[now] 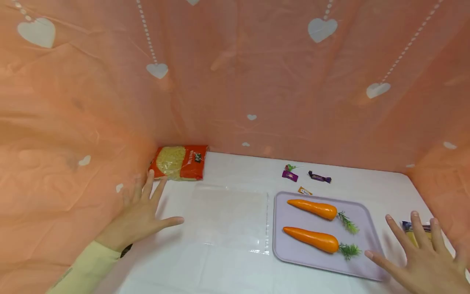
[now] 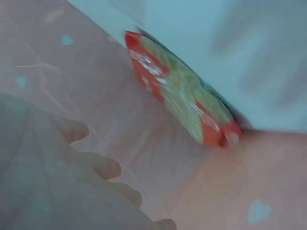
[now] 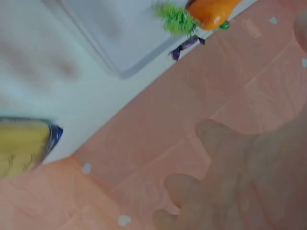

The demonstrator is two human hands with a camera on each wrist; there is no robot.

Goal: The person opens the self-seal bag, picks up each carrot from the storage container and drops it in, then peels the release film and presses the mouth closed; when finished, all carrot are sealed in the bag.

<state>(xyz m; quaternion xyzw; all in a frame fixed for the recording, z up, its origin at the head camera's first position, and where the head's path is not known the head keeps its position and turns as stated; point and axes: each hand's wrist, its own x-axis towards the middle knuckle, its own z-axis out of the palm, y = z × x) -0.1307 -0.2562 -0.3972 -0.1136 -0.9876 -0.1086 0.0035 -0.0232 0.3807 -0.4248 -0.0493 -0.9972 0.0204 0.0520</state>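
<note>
My left hand (image 1: 137, 220) is spread with straight fingers at the left of the white table, holding nothing. Its fingertips overlap the near edge of a red noodle bag (image 1: 180, 162) in the head view. At the lower right my right hand (image 1: 427, 257) is spread too, with nothing in its grasp, partly covering a yellow packet with a dark edge (image 3: 24, 146). Just left of that hand is a lilac tray (image 1: 253, 257) (image 1: 293, 261) bearing two orange carrots (image 1: 312, 208) with green tops. Between the hands a clear plastic bag (image 1: 231, 220) lies flat.
Behind the tray lie small wrapped sweets: a purple one (image 1: 290, 176), a dark twist-wrapped one (image 1: 320, 177), an orange-wrapped one (image 1: 304, 190) and a green-topped lollipop (image 1: 290, 167). An orange curtain (image 1: 235, 81) with white hearts encloses the table's back and sides.
</note>
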